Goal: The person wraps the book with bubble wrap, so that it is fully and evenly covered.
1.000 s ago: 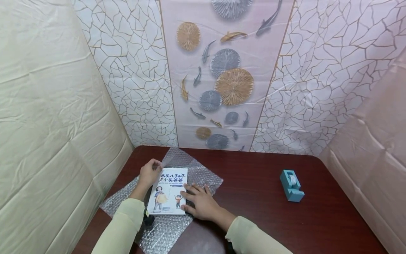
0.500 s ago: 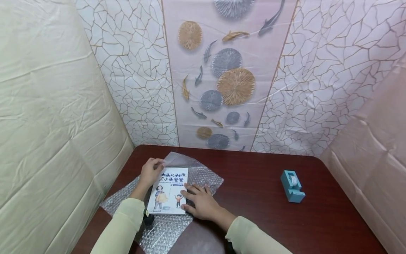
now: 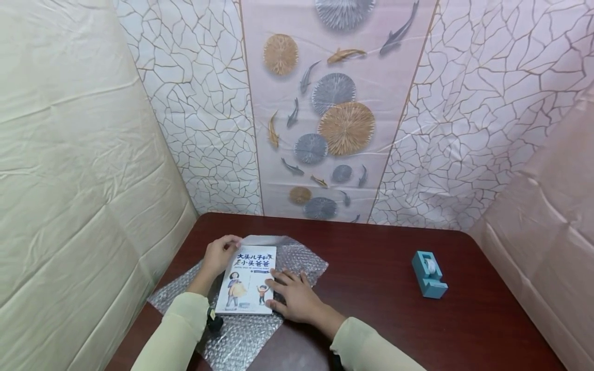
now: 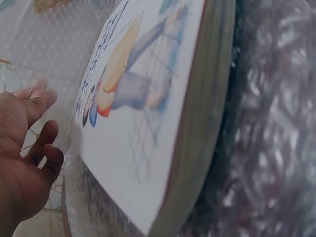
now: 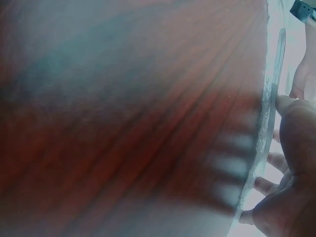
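A white children's book (image 3: 248, 281) with drawn figures and blue lettering lies face up on a sheet of bubble wrap (image 3: 241, 337). At the book's top left corner, my left hand (image 3: 220, 256) pinches the far corner of the wrap between thumb and fingertips. In the left wrist view that clear wrap (image 4: 54, 54) rises beside the book's far edge, overlapping the fingertips. My right hand (image 3: 297, 297) rests with spread fingers on the book's right edge. The right wrist view shows those fingers (image 5: 279, 161) along the edge of the book and wrap.
A teal tape dispenser (image 3: 429, 274) with a roll of clear tape stands on the right of the dark red table (image 3: 371, 309). Patterned cloth (image 3: 320, 113) hangs behind the table, and pale padded panels (image 3: 93, 180) close in the sides.
The far corner of the bubble wrap, raised earlier, has come down and toward the book with my left hand's pull. My right hand has stayed on the book.
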The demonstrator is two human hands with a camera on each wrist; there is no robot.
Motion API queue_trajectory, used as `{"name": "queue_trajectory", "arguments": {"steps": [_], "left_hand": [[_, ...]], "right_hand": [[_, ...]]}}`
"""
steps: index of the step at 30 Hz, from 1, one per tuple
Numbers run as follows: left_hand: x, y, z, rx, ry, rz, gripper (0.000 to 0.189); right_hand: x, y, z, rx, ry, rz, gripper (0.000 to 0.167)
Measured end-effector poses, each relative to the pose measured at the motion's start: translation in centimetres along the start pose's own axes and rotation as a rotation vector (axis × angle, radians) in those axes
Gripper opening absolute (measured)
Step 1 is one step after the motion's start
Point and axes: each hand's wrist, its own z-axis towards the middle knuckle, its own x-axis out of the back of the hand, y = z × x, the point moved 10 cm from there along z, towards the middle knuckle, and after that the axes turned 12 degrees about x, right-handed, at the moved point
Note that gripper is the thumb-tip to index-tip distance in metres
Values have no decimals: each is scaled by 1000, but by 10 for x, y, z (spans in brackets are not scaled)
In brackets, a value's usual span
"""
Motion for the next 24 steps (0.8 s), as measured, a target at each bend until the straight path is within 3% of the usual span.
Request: {"name": "queue_trajectory", "arguments": {"steps": [10, 24], "left_hand": [[-3, -1, -5, -75, -23, 57, 15], [-9, -5, -5, -106, -75, 120, 16]], "right_hand": [[2, -3, -1, 8, 20, -12, 61], [2, -1, 1, -1, 19, -22, 62]]}}
